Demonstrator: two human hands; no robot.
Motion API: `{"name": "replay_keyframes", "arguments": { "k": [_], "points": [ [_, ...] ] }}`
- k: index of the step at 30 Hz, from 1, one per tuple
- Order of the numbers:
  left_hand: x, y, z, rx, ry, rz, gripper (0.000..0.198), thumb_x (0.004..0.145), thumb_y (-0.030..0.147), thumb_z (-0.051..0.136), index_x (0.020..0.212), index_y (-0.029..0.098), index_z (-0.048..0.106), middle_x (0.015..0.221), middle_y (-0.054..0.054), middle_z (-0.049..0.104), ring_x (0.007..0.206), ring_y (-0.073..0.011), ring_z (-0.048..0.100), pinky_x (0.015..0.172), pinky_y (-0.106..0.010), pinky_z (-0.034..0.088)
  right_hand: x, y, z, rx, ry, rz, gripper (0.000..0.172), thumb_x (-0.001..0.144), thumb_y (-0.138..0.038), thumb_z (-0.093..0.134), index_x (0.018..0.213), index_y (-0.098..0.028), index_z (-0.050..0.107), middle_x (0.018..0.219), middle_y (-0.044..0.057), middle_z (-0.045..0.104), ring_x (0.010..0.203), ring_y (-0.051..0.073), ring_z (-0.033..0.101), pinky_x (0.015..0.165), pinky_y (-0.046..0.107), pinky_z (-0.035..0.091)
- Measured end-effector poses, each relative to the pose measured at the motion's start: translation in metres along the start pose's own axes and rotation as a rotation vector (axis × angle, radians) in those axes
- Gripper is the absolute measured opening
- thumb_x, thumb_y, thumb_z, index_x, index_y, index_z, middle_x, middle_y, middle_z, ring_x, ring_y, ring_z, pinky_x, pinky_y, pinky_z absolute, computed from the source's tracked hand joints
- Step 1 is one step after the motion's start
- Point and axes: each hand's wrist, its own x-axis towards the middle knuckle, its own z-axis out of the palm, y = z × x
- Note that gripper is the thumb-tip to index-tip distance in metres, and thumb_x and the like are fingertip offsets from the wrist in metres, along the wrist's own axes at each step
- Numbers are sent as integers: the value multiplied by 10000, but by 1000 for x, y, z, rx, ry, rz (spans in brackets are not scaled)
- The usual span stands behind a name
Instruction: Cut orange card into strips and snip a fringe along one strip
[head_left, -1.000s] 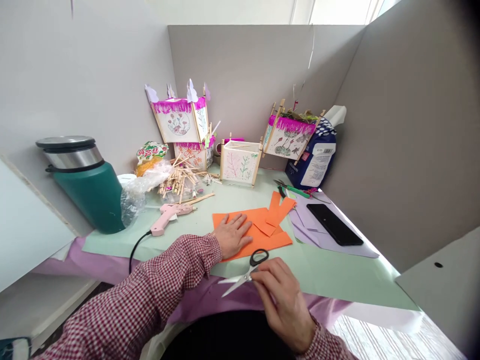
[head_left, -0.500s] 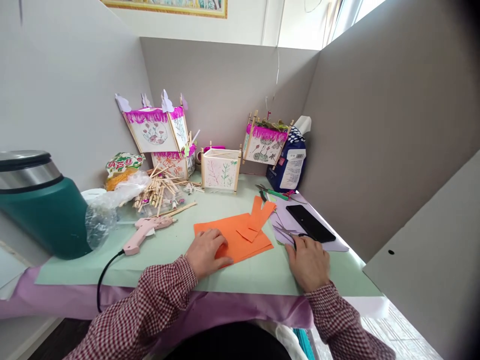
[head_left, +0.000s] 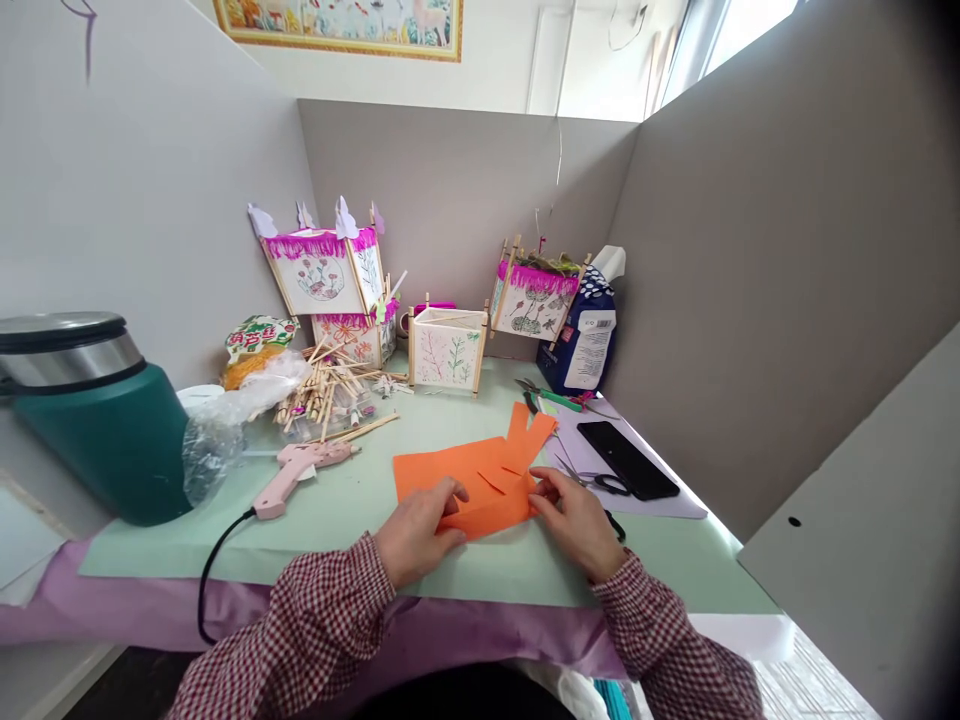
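Several pieces of orange paper (head_left: 442, 468) lie on the worktop (head_left: 352, 530), right in front of the person, with two strips (head_left: 517, 425) poking out past the far right corner. The left hand (head_left: 418, 530) rests at the near left part, fingers bent over the paper; from where I stand I can't tell whether it grips. The right hand (head_left: 579, 522) pinches the paper's right side between thumb and fingers. Just beyond that hand, scissors (head_left: 594, 480) lie on purple paper (head_left: 664, 508), beside a black phone (head_left: 628, 460). Over to the left sits a pink glue gun (head_left: 289, 478), its cord (head_left: 210, 567) hanging over the edge, with a heap of sticks (head_left: 324, 392) behind it and a green flask (head_left: 105, 445) farther left.
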Motion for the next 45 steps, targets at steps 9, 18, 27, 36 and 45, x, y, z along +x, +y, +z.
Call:
{"name": "replay_keyframes", "arguments": {
  "k": [9,18,27,36,45],
  "points": [
    [83,22,-4,-137,32,-118,413,697,335,557,1083,223,462,820,4,575,729,-144,556,586,-232,419,42,-7,-25,75,589,-69,219,819,-268,438,940,-170,591,907,58,626,762,160,566,677,285,444],
    [164,36,37,270,-18,-313,626,644,527,574,1076,82,490,1144,-206,491,1102,-321,429,849,-377,345,42,25,11,-102,644,-155,202,821,-212,415,890,-156,597,820,60,616,778,164,545,707,285,427],
    [177,55,65,325,-67,-327,850,499,672,599,1101,93,442,1132,-237,472,1091,-361,417,839,-420,336,43,23,9,-82,714,-85,187,809,-211,430,863,-150,599,817,59,631,778,165,558,703,282,433],
    [171,52,60,221,-164,-314,930,455,561,692,1194,112,348,1162,-222,475,1038,-326,509,756,-336,412,42,25,10,-72,697,-98,204,811,-210,406,862,-163,598,830,64,627,802,172,563,714,292,436],
    [159,44,51,267,-175,-222,653,579,282,660,1164,119,420,1015,-182,602,957,-307,567,736,-347,446,43,24,10,-71,683,-92,180,803,-194,421,845,-163,593,813,55,624,792,172,562,714,294,435]
  ]
}}
